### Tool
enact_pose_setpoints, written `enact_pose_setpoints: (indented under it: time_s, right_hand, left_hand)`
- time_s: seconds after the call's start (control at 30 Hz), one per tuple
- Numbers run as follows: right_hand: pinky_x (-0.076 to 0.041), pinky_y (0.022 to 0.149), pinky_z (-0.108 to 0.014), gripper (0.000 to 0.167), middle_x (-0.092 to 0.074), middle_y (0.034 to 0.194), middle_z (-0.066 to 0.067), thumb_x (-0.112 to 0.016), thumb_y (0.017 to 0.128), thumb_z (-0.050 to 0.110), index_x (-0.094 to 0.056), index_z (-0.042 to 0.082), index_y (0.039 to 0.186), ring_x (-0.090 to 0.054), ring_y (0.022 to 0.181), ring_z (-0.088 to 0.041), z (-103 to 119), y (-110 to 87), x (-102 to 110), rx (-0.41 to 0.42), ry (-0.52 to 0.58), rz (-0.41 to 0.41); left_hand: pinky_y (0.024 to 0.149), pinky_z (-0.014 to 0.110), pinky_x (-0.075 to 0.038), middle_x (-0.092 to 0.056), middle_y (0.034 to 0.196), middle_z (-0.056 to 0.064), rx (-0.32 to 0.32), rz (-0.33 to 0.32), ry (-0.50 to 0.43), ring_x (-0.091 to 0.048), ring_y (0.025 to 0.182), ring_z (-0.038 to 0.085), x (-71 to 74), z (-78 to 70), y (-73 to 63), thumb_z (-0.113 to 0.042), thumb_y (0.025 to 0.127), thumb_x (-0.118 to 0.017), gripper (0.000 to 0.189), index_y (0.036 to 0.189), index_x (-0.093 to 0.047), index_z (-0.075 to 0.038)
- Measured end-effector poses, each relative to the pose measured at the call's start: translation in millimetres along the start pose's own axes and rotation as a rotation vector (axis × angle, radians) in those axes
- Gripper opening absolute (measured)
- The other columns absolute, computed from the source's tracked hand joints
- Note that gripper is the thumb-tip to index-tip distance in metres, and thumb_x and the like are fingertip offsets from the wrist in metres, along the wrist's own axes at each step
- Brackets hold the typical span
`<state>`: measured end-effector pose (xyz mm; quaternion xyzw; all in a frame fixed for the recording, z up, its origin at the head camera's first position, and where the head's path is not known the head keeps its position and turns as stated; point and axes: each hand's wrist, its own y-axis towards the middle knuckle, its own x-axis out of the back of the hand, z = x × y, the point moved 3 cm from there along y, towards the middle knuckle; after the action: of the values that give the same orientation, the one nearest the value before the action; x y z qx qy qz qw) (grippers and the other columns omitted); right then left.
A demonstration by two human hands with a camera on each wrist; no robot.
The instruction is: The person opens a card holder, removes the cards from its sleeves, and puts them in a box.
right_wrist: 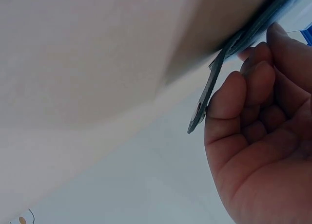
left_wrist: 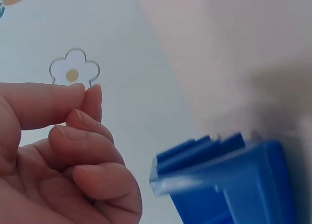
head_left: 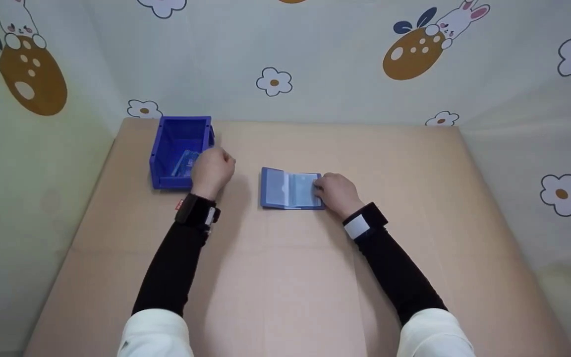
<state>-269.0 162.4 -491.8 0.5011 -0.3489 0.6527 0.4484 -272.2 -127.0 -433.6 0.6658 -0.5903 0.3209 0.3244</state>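
Note:
A blue card holder [head_left: 289, 189] lies spread open on the table, with clear sleeves on its inner faces. My right hand [head_left: 339, 193] pinches its right edge between thumb and fingers. In the right wrist view a dark flap with a metal snap [right_wrist: 201, 109] sticks out beside the curled fingers. My left hand [head_left: 213, 172] is beside the right wall of a blue plastic bin [head_left: 169, 182]. Its thumb and index fingertips [left_wrist: 92, 95] meet, the other fingers are curled, and nothing shows between them. Blue cards [head_left: 184, 163] lie inside the bin, partly hidden by the left hand.
The bin stands at the back left of the tan table [head_left: 275, 287]. A patterned cloth [head_left: 335, 74] with flowers and rabbits hangs behind the table and along both sides. Black wrist bands [head_left: 194, 210] are strapped over black sleeves.

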Motion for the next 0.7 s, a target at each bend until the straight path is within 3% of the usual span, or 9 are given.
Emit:
enact_pose_setpoints:
  time_s: [0.3, 0.5, 0.7]
  right_hand:
    - [-0.052, 0.077, -0.041, 0.018, -0.068, 0.094, -0.013, -0.068, 0.093, 0.013, -0.075, 0.005, 0.108, -0.064, 0.086, -0.027, -1, 0.4, 0, -0.009, 0.014, 0.001]
    - [-0.052, 0.077, -0.041, 0.019, -0.068, 0.094, -0.013, -0.067, 0.094, 0.014, -0.075, 0.005, 0.109, -0.064, 0.086, -0.026, 0, 0.8, -1, -0.020, 0.010, 0.006]
    - [-0.052, 0.075, -0.040, 0.017, -0.068, 0.091, -0.012, -0.067, 0.093, 0.013, -0.075, 0.006, 0.107, -0.063, 0.082, -0.025, 0, 0.1, 0, 0.003, -0.001, -0.009]
  left_hand:
    - [0.060, 0.035, -0.038, -0.061, 0.074, 0.006, -0.043, 0.051, -0.009, -0.049, 0.063, 0.020, -26.3, -12.6, -5.1, -0.013, 0.092, -0.056, 0.027, 0.065, -0.054, -0.009]
    - [0.077, 0.043, -0.051, -0.071, 0.092, 0.011, -0.108, 0.073, -0.018, -0.065, 0.082, 0.027, -40.3, -20.4, -8.6, -0.013, 0.091, -0.060, 0.016, 0.090, -0.073, -0.003]
    - [0.079, 0.042, -0.050, -0.071, 0.096, 0.012, -0.125, 0.120, 0.008, -0.065, 0.087, 0.028, -54.2, -27.6, -12.8, -0.012, 0.090, -0.064, 0.015, 0.096, -0.073, -0.002]
